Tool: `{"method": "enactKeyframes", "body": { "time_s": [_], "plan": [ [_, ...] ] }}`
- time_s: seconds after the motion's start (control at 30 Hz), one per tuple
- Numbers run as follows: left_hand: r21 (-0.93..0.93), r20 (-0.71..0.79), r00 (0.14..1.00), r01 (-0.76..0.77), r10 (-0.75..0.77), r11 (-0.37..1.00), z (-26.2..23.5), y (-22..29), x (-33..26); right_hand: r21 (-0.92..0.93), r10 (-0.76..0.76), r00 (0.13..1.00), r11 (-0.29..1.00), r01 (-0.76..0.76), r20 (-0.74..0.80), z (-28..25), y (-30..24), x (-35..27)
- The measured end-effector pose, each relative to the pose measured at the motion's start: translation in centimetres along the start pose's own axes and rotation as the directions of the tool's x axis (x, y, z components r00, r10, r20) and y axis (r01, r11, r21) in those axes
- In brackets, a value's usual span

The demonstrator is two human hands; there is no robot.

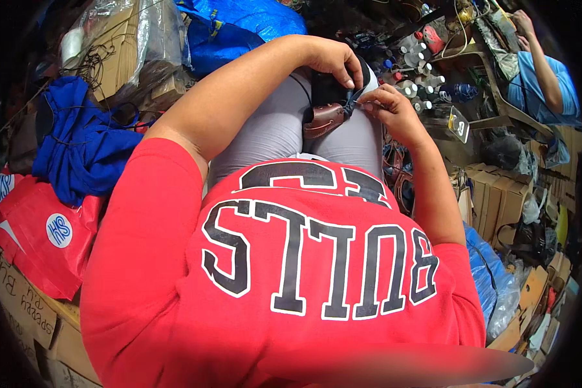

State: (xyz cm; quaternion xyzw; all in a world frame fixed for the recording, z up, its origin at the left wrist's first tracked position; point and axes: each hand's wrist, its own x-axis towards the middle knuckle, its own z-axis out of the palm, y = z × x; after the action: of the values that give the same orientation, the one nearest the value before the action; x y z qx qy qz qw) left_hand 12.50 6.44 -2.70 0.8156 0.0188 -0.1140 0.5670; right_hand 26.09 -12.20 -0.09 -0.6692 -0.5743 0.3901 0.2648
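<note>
A brown leather shoe [324, 121] rests on my lap, between my grey-clad thighs. Its far part is dark and partly hidden by my hands. A dark lace-like strip [350, 103] stands up at the shoe's right side. My left hand [335, 63] reaches over from the far side, its fingers bent down and closed just above the strip; what they hold is hidden. From the right, my right hand [389, 107] pinches at the strip with thumb and forefinger. Black and white material [368, 79] lies over my knee beyond the shoe.
Several bottles [415, 74] stand beyond my right hand. Another person's arm and blue sleeve [544, 81] show at the far right. Blue cloth [84, 142] and a red bag [52, 239] lie at my left, a blue plastic sheet [239, 32] ahead, and cardboard [498, 194] at my right.
</note>
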Motion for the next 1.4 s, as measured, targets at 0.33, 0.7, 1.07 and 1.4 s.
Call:
{"method": "enactKeyframes", "body": {
  "time_s": [0.33,0.7,1.07,1.4],
  "plan": [
    [0.205,-0.161,0.986,0.069,-0.036,0.976,-0.1,1.0,-0.8,-0.278,-0.177,0.969,0.952,0.124,-0.173,1.5,-1.0,0.5],
    [0.342,-0.33,0.925,-0.07,0.189,0.937,1.4,1.5,-3.6,-0.164,0.034,0.994,0.985,-0.05,-0.1,-0.8,-3.5,1.8],
    [0.287,-0.306,0.945,-0.025,0.116,0.958,0.8,-0.6,-2.2,-0.401,-0.208,0.974,0.902,0.157,-0.086,0.2,-4.0,-0.3],
    [0.258,-0.28,0.956,-0.012,0.086,0.966,0.6,-0.5,-2.2,0.108,-0.01,0.997,0.994,0.001,0.081,-0.3,1.0,1.5]
  ]
}}
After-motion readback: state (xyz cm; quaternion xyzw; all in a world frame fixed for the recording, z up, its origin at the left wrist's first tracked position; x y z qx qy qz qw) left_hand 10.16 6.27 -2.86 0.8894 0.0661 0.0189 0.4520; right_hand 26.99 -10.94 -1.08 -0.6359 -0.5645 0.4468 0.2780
